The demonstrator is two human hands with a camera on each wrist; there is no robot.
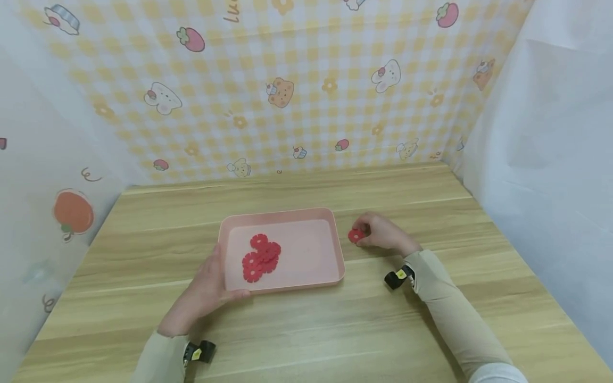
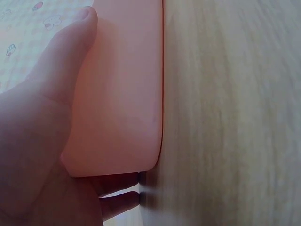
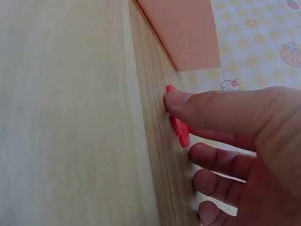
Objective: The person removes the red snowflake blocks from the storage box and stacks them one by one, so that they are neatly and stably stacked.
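A shallow pink tray (image 1: 308, 250) lies on the table in the head view, with several red notched plastic discs (image 1: 259, 242) heaped in its left half. My left hand (image 1: 208, 282) holds the tray's near left corner, thumb along the front wall and fingers along the left side; the left wrist view shows the thumb flat against the pink wall. Right of the tray, my right hand (image 1: 383, 233) pinches one red notched disc (image 1: 355, 236) between thumb and index finger. In the right wrist view that disc (image 3: 181, 132) stands tilted close over the wood, the other fingers bent beside it.
The wood-grain table (image 1: 306, 340) reaches back to a yellow checked cloth (image 1: 306, 69) with cartoon prints. Pale sheets hang at the left (image 1: 43, 133) and right (image 1: 541, 133) sides. A small black camera sits on each wrist.
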